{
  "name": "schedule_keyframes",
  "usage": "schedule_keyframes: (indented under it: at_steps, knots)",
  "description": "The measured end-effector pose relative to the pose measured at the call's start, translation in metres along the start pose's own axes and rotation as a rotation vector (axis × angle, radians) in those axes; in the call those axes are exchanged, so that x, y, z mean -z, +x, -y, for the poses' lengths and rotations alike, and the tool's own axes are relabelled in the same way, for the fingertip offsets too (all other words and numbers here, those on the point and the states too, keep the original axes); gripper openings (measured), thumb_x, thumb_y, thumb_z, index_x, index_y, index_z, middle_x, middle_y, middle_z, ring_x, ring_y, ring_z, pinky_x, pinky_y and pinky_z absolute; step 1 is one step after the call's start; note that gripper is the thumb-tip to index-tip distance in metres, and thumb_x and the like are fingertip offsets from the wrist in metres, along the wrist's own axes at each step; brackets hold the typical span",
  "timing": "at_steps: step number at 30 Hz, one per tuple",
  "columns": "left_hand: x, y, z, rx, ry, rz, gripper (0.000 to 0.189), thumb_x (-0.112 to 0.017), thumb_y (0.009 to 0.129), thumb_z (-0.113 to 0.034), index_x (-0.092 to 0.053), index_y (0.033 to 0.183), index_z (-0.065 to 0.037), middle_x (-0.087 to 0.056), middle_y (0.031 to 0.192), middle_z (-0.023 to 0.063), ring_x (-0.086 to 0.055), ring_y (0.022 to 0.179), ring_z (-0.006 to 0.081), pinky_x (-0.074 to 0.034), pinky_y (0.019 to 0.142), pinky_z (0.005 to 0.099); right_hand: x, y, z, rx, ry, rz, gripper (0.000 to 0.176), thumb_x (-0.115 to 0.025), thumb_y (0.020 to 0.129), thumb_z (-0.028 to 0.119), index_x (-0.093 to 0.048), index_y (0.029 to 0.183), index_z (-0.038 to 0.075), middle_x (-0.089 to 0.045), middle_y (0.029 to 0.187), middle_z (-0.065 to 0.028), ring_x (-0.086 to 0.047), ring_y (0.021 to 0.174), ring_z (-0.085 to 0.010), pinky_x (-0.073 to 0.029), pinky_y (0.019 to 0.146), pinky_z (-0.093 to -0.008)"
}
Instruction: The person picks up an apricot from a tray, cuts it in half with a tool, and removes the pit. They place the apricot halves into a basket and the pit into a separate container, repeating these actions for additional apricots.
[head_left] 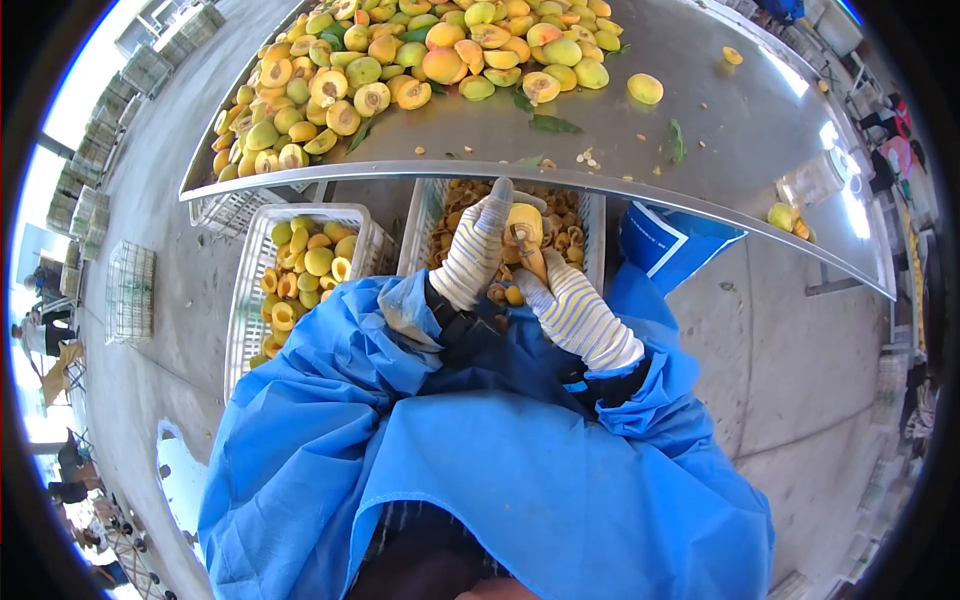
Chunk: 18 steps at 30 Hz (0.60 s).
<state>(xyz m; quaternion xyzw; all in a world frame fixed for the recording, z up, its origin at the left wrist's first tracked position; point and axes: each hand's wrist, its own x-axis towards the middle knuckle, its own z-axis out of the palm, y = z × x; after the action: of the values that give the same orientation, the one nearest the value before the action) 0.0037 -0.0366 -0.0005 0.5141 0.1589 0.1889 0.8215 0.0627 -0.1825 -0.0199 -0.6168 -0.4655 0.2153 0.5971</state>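
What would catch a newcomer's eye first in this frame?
The big heap of yellow, green and orange fruits on the grey metal table at the top stands out first. Below its edge, the left hand in a striped knit glove holds a round yellow fruit over a white plastic crate, with the gloved right hand close against it. A bright blue smock fills the foreground.

Grey concrete floor (800,330), long steel table (720,120), stacked wire crates (90,170) leftward, harsh daylight.
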Motion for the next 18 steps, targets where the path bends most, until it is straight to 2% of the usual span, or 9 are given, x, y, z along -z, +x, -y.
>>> schedule_keyframes:
  at_steps: [1,3,5,8,9,13,16,17,18]
  knots:
    - [-0.002,-0.002,-0.007,0.112,-0.075,0.017,0.062,-0.054,0.092,-0.06,-0.066,0.103,-0.001,-0.068,0.085,0.0094,-0.067,0.075,0.0167,-0.056,0.07,0.0287,0.001,0.001,-0.005,0.049,-0.042,0.007,0.029,-0.056,0.098,0.033,-0.055,0.109,0.006,-0.047,0.063,-0.0006,-0.045,0.043,-0.0112,-0.038,0.039,-0.0277]
    - [0.01,0.004,-0.005,0.179,0.008,0.082,0.061,-0.054,0.092,-0.059,-0.066,0.101,0.0,-0.068,0.082,0.0096,-0.067,0.073,0.0163,-0.056,0.068,0.0286,0.007,0.001,0.001,-0.198,0.089,0.089,0.029,-0.055,0.098,0.036,-0.055,0.105,0.008,-0.045,0.059,0.0009,-0.043,0.04,-0.01,-0.036,0.036,-0.0275]
    - [0.013,0.004,-0.006,0.19,0.079,0.078,0.06,-0.055,0.093,-0.057,-0.067,0.097,0.001,-0.068,0.079,0.0101,-0.067,0.07,0.0165,-0.056,0.065,0.0283,0.018,0.004,0.053,-0.801,0.443,0.239,0.03,-0.055,0.098,0.039,-0.055,0.101,0.009,-0.044,0.058,0.0011,-0.043,0.041,-0.0101,-0.035,0.037,-0.0278]
    - [0.001,0.003,0.004,-0.069,0.12,-0.046,0.06,-0.057,0.092,-0.058,-0.067,0.097,0.001,-0.068,0.08,0.0096,-0.067,0.071,0.0171,-0.056,0.067,0.0285,0.011,0.001,0.051,-0.918,0.875,0.194,0.033,-0.054,0.098,0.043,-0.054,0.097,0.01,-0.045,0.059,0.002,-0.041,0.04,-0.0088,-0.032,0.035,-0.0245]
    - [0.0,0.002,-0.001,-0.028,0.099,-0.034,0.062,-0.057,0.09,-0.06,-0.067,0.099,0.001,-0.068,0.083,0.0114,-0.068,0.076,0.0187,-0.057,0.068,0.0297,0.012,0.001,0.05,-0.924,0.928,0.211,0.034,-0.053,0.098,0.045,-0.054,0.096,0.011,-0.044,0.059,0.003,-0.04,0.039,-0.008,-0.029,0.034,-0.0222]
    - [-0.001,-0.001,-0.034,0.201,0.023,0.231,0.067,-0.054,0.09,-0.063,-0.064,0.104,0.001,-0.068,0.089,0.0161,-0.067,0.083,0.0213,-0.056,0.074,0.0322,0.026,0.003,0.057,-0.912,1.066,0.303,0.034,-0.053,0.098,0.043,-0.056,0.097,0.009,-0.044,0.058,0.0024,-0.041,0.038,-0.0086,-0.031,0.033,-0.0221]
    - [0.001,-0.001,-0.034,0.175,0.036,0.259,0.069,-0.053,0.09,-0.065,-0.064,0.104,0.002,-0.068,0.088,0.0153,-0.067,0.081,0.0212,-0.056,0.075,0.0318,0.028,0.004,0.053,-0.902,1.17,0.379,0.033,-0.053,0.098,0.043,-0.056,0.097,0.01,-0.044,0.059,0.0016,-0.041,0.038,-0.0086,-0.032,0.033,-0.0223]
    - [0.001,0.0,-0.029,0.154,0.025,0.204,0.068,-0.054,0.09,-0.063,-0.065,0.104,0.002,-0.068,0.088,0.0143,-0.067,0.081,0.0202,-0.056,0.075,0.0312,0.027,0.004,0.05,-0.884,1.171,0.379,0.034,-0.054,0.098,0.044,-0.055,0.098,0.009,-0.045,0.059,0.0013,-0.042,0.038,-0.0087,-0.032,0.033,-0.0229]
    - [0.001,0.001,-0.021,0.132,0.012,0.151,0.066,-0.056,0.089,-0.062,-0.065,0.103,0.002,-0.068,0.088,0.0133,-0.067,0.08,0.0192,-0.056,0.074,0.0307,0.022,0.004,0.053,-0.878,0.973,0.31,0.035,-0.054,0.098,0.044,-0.055,0.099,0.009,-0.045,0.059,0.0013,-0.042,0.038,-0.0087,-0.032,0.033,-0.023]
